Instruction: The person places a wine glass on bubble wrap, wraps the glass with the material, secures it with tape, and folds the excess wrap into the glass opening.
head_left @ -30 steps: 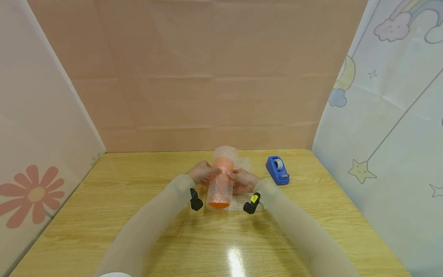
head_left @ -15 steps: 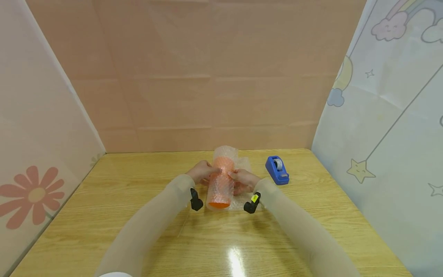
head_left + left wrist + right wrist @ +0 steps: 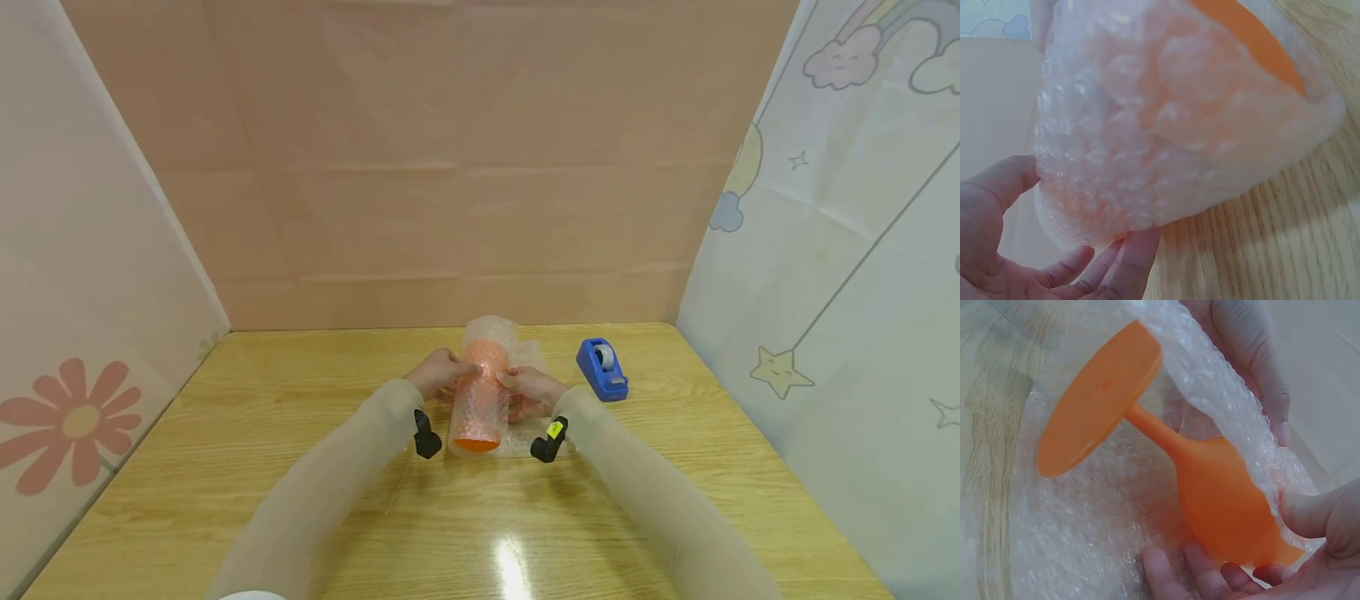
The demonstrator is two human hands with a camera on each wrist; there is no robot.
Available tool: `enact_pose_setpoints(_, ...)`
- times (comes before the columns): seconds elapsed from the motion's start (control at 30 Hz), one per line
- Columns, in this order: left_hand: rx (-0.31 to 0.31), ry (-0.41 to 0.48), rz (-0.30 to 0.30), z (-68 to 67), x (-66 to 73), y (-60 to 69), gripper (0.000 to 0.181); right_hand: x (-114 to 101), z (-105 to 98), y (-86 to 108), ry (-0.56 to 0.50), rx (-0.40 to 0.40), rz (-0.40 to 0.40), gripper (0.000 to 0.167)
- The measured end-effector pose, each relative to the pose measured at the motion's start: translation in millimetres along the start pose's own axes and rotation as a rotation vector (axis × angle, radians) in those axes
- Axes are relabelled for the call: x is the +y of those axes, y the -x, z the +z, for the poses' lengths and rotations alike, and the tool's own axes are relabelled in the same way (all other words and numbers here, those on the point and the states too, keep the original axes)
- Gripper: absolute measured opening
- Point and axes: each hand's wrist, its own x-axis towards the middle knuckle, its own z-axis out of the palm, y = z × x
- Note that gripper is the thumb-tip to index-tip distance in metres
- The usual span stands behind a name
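Note:
An orange goblet (image 3: pixel 1219 494) lies on its side inside a sheet of bubble wrap (image 3: pixel 489 327), its round foot toward the person. In the right wrist view its stem and bowl show through the loose side of the wrap. My left hand (image 3: pixel 437 373) grips the wrapped roll from the left, thumb on one side and fingers underneath in the left wrist view. My right hand (image 3: pixel 528 390) holds the wrap's edge under its thumb on the right, its fingers beneath the goblet's bowl. The flap of bubble wrap (image 3: pixel 529 354) spreads beyond the right hand.
A blue tape dispenser (image 3: pixel 602 369) with a roll of clear tape stands on the wooden table (image 3: pixel 300 375), right of the hands. Upright panels border the table at the back, left and right. A white rounded edge (image 3: pixel 252 595) shows at the bottom of the head view.
Almost nothing differs. Both hands keep their hold on the wrapped goblet, with only a very slight shift to the right in the head view.

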Motion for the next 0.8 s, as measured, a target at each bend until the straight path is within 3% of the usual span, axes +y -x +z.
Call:
enact_pose_setpoints(0.37, 0.011, -0.052, -0.011, 1.3, 6.6, 8.2, 0.046, -6, 0, 8.5, 0.003, -0.018, -0.014, 0.034)
enact_pose_setpoints(0.67, 0.006, -0.059, -0.011, 2.5, 6.6, 10.8, 0.051, -8, -1, 9.9, 0.064, 0.026, -0.025, 0.038)
enact_pose_setpoints(0.8, 0.011, -0.054, -0.022, 3.1, 6.7, 10.4, 0.049, -8, -1, 9.4, 0.081, 0.065, -0.020, 0.051)
